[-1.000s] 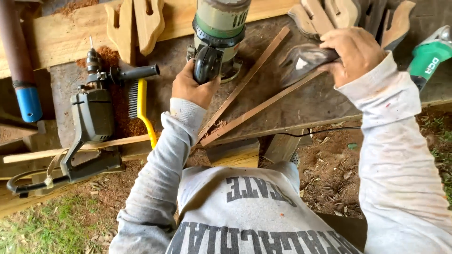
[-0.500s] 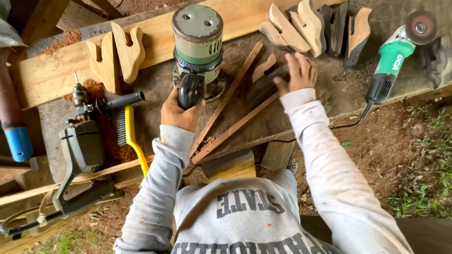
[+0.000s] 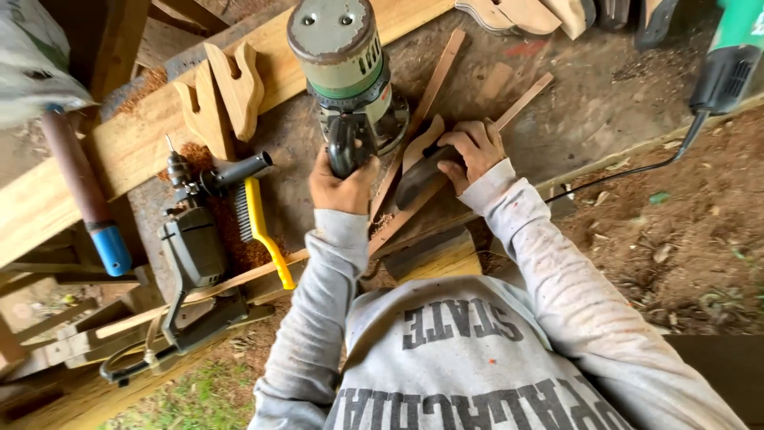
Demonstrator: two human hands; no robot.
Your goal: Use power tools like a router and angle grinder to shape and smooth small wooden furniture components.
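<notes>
Your left hand [image 3: 344,181] is wrapped around the dark handle of the wood router [image 3: 348,76], fingers closed tight on the grip, and the router stands upright on the bench [image 3: 605,95] with its round grey top facing the camera and its green band below. Your right hand [image 3: 471,151] lies just beside the router's base, fingers curled down over a dark shaped wooden piece [image 3: 418,171], pressing it against the bench; the piece's pale end pokes out toward the router, close to its base. Two thin wooden slats [image 3: 434,87] run diagonally under and beside that piece, crossing near your wrists. To the left of the router lies an electric drill [image 3: 195,239] with a black side handle, and a yellow-handled wire brush [image 3: 259,231] rests between the drill and your left forearm. Beyond them two pale wooden cutouts [image 3: 223,95] with forked ends sit on a broad plank [image 3: 119,151] that runs across the top of the bench. More shaped cutouts [image 3: 533,14] line the far edge at the top right. A green angle grinder [image 3: 732,56] lies at the far right, well apart from your hands, its black cord [image 3: 629,169] trailing back across the bench edge.
</notes>
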